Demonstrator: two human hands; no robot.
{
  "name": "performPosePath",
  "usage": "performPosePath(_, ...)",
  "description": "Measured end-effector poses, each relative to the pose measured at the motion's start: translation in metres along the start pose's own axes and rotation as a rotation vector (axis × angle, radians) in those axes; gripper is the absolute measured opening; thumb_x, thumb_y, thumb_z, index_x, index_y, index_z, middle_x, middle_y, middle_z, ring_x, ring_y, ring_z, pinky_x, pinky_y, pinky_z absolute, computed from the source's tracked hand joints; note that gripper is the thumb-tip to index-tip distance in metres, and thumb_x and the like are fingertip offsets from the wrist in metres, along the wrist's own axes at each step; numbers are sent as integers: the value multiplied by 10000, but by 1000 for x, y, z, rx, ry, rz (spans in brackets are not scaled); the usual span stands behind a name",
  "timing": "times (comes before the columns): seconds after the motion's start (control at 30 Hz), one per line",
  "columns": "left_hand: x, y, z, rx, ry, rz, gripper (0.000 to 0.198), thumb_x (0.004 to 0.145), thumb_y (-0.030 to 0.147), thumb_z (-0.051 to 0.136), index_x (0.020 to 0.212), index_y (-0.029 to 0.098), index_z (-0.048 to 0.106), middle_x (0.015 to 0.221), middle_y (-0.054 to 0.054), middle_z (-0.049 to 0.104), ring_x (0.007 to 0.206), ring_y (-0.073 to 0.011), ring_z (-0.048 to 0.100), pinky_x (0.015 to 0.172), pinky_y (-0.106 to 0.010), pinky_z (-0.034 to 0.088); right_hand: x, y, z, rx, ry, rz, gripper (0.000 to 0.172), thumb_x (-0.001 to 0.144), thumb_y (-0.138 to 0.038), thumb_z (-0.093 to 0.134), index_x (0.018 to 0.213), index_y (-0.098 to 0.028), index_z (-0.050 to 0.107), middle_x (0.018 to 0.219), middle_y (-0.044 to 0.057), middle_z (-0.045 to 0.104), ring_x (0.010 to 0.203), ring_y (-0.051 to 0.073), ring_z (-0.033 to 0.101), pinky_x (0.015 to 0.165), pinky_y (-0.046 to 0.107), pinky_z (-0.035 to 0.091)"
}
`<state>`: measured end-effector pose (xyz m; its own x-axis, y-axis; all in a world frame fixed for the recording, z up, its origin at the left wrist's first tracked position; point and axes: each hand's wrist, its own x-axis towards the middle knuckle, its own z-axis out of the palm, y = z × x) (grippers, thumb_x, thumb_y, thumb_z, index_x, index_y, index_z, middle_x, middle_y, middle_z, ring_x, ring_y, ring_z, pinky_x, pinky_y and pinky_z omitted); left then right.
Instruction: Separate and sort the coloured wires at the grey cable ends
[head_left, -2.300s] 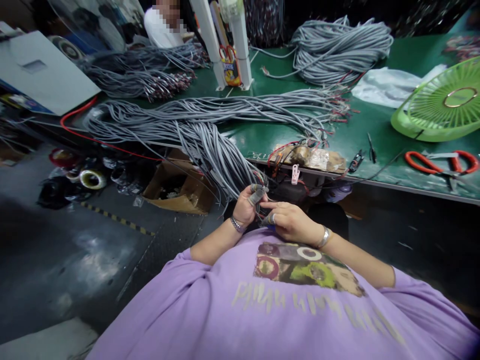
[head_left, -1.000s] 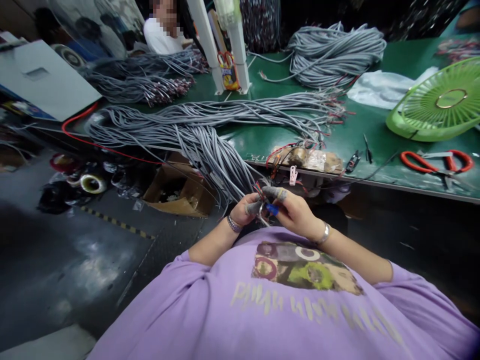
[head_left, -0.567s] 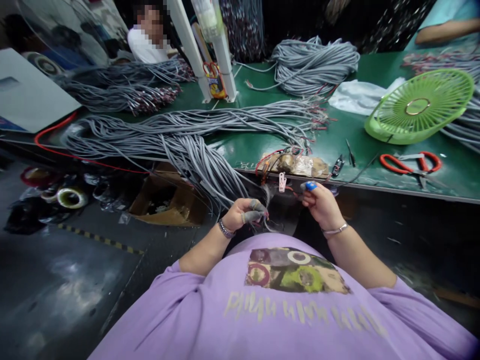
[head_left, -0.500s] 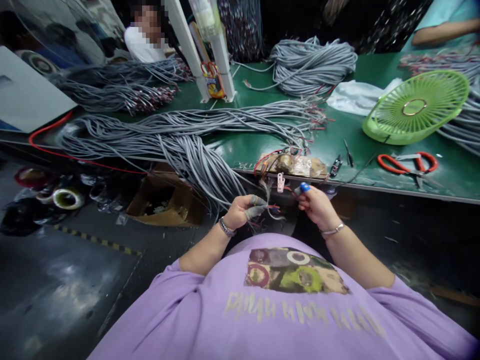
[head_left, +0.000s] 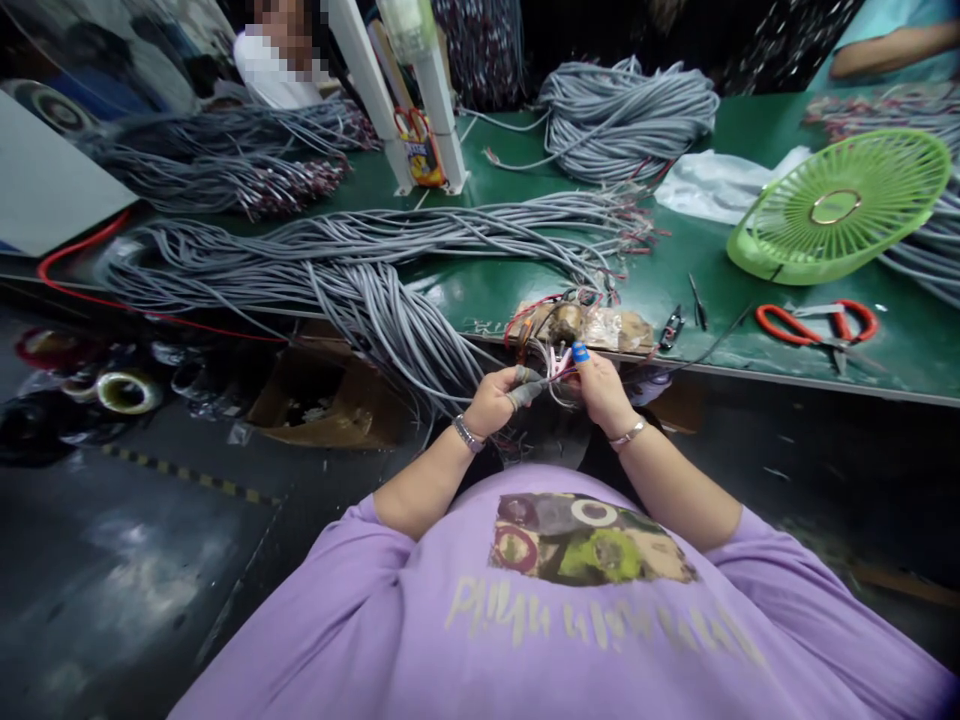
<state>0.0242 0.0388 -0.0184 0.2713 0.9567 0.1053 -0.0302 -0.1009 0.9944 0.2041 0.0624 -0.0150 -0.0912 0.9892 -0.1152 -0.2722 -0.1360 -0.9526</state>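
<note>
My left hand (head_left: 495, 400), grey coverings on its fingertips, pinches the end of a grey cable near the table's front edge. Thin coloured wires (head_left: 561, 374) stick out of that end toward my right hand (head_left: 602, 388). Blue tape wraps the thumb of my right hand, whose fingers are closed on the thin wires; their tips are partly hidden. A pale pink clip (head_left: 556, 358) stands right between the hands, just in front of a taped block (head_left: 600, 328) on the table edge. The long bundle of grey cables (head_left: 397, 320) hangs over the edge beside my left hand.
Red-handled cutters (head_left: 840, 325), small black nippers (head_left: 672, 327) and a green fan (head_left: 840, 205) lie on the green table (head_left: 480, 300) to the right. A coil of grey cable (head_left: 630, 120) sits behind. Below left are a cardboard box (head_left: 322, 400) and tape rolls (head_left: 129, 391). Other people work across the table.
My right hand has moved left and slightly up, closing on the wires beside the clip. My left hand has risen a little with the cable, so the hands are now close together.
</note>
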Motion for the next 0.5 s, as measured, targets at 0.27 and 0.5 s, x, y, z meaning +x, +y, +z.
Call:
performPosePath(0.27,2,-3,4,3,-14,-13,399,722,504,760,806,122,681,625,27,567,543,-56,465,542,-195,392,5,-2,14,311,-32,276,564,668,-698,733,618,-183,507,515,-45,498,423,43,357,399,193,299)
performPosePath(0.5,0,-3,9,41,-62,-49,403,709,504,768,747,117,660,590,36,538,535,-55,439,523,-193,363,8,1,21,345,61,253,495,700,-614,761,623,-190,518,504,-40,526,453,75,440,476,232,381)
